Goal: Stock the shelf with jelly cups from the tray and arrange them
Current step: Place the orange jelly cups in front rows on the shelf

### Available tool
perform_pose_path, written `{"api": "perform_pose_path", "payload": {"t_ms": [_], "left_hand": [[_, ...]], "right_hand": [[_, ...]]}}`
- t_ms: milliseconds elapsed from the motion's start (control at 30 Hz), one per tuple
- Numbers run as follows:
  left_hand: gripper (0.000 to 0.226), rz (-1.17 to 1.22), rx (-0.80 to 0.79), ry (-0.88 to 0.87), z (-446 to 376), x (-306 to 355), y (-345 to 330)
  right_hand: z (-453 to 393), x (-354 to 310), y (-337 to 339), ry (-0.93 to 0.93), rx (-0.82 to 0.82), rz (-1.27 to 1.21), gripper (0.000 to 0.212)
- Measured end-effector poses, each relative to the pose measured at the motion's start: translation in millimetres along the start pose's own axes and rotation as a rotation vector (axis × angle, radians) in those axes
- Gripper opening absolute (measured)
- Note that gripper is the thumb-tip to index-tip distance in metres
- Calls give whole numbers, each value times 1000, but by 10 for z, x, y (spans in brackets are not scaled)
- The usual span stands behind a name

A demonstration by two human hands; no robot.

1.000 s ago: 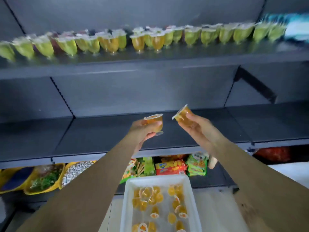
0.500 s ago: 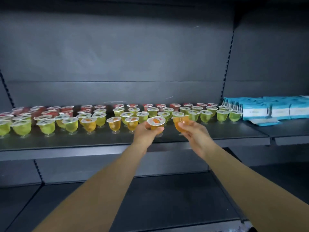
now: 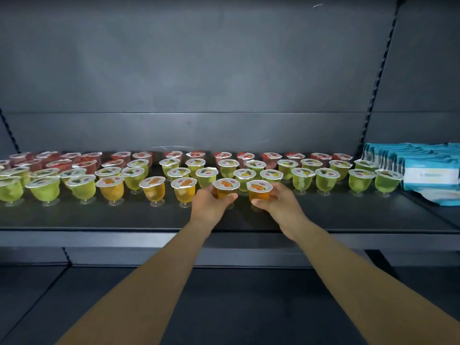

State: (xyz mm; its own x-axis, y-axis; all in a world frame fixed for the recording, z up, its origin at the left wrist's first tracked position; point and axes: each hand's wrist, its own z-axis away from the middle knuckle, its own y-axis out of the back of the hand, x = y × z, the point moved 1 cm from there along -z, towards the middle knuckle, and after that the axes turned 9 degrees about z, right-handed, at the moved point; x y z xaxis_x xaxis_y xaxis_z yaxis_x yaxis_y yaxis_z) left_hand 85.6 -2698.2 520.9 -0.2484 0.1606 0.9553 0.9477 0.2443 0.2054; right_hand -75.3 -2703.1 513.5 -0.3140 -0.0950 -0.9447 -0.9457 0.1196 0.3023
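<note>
Presently, head view | left hand (image 3: 211,204) curled round orange jelly cup (image 3: 225,188), right hand (image 3: 278,201) round another (image 3: 259,191), both at shelf (image 3: 124,217) front row | rows largely stocked; tray unseen, remainder unknown.

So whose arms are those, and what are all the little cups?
The arms belong to a person, not a machine. A camera worn on the person's head took the picture, so you see what they see, looking forward and down. The dark shelf holds rows of jelly cups: red at the back, green in the middle, a few orange in front. Blue packs lie at the right. The left hand grips one orange cup, and the right hand grips another orange cup. Both cups sit low at the front row, about to be set down.
</note>
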Motion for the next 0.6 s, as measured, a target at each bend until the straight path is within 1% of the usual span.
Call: {"api": "perform_pose_path", "payload": {"t_ms": [200, 300, 367, 400, 467, 533, 600], "left_hand": [[36, -66, -19, 24, 15, 19, 12], [36, -102, -86, 66, 80, 64, 72], [35, -100, -158, 94, 166, 85, 141], [38, -101, -195, 102, 222, 92, 182], [55, -127, -248, 115, 374, 119, 290], [72, -183, -305, 100, 557, 129, 443], [78, -265, -402, 33, 785, 121, 632]], "right_hand": [[21, -6, -41, 19, 71, 69, 48], [115, -50, 0, -15, 45, 56, 46], [237, -80, 67, -55, 12, 63, 52], [324, -89, 106, -74, -1, 77, 58], [571, -124, 177, -87, -11, 129, 70], [859, -180, 213, -56, -11, 222, 74], [1184, -264, 203, -11, -18, 358, 73]]}}
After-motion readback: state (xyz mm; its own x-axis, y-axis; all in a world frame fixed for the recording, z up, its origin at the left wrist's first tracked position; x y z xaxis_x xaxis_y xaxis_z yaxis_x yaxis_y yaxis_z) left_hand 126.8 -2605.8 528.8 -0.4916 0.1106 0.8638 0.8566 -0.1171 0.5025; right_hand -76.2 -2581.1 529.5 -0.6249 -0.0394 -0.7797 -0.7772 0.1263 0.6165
